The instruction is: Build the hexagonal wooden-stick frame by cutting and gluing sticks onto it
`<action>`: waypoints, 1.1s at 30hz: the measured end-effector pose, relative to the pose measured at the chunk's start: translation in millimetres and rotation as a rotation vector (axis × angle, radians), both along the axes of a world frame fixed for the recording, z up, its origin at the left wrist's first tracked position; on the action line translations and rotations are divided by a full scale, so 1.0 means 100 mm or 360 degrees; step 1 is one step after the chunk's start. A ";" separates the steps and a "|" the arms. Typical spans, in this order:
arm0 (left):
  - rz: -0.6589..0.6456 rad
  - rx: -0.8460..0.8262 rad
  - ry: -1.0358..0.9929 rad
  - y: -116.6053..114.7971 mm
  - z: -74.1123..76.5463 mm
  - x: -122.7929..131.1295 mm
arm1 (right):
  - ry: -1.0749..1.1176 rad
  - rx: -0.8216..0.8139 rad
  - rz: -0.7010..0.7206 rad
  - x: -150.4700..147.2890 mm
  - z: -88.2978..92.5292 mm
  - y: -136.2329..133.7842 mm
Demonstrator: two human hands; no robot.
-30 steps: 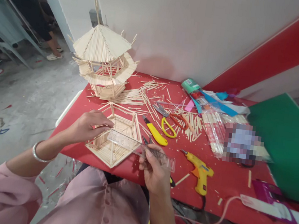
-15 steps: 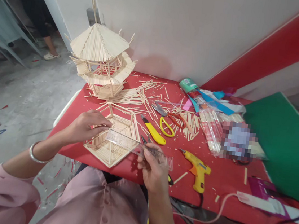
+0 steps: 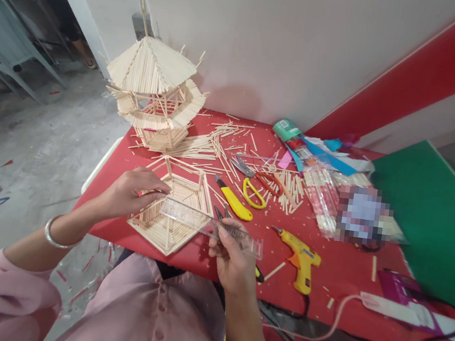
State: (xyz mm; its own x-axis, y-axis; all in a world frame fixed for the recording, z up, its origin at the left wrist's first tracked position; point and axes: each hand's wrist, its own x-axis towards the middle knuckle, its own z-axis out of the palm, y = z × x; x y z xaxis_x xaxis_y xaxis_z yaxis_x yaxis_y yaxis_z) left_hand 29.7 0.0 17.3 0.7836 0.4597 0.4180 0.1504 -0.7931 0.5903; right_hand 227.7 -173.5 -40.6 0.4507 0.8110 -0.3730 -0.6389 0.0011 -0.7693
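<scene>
A clear plastic ruler (image 3: 187,213) lies aslant over a hexagonal frame of thin wooden sticks (image 3: 169,243) with short uprights. My right hand (image 3: 234,251) grips the ruler toward its right end, thumb on top. At its other end, my left hand (image 3: 142,190) has its fingers pinched together at the ruler's tip, above the frame's left side. Whether a small stick is also between those fingers is too fine to see. Behind the frame stands a tiered stick pavilion (image 3: 151,67) with a pointed roof.
Loose sticks (image 3: 197,146) are strewn over the red table (image 3: 247,281). Right of the frame lie a yellow cutter knife (image 3: 236,202), scissors (image 3: 253,193) and a yellow glue gun (image 3: 299,259) with its cord. Farther right are stick packs (image 3: 319,195) and a green board (image 3: 428,223).
My hands, the ruler and the stick frame stay practically still. In the background at the left, another person's hand and foot have shifted.
</scene>
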 end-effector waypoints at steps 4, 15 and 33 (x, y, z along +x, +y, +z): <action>-0.0004 0.0000 0.0001 -0.01 0.00 0.00 | -0.0006 -0.0008 0.0007 0.01 -0.02 -0.01; 0.0181 0.0047 -0.0028 0.01 0.02 -0.05 | -0.0057 0.0127 0.0022 0.07 0.07 -0.05; 0.0181 -0.1310 -0.0462 0.31 0.54 -0.03 | -0.1682 0.0566 0.1053 -0.10 1.62 1.67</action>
State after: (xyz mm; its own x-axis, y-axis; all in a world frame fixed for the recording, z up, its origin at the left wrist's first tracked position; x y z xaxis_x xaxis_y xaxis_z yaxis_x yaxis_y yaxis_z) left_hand 26.3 30.8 71.3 0.6291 0.7714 0.0954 -0.0423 -0.0885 0.9952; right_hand 218.1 -6.1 121.3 -0.1294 0.9721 0.1957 0.3162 0.2275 -0.9210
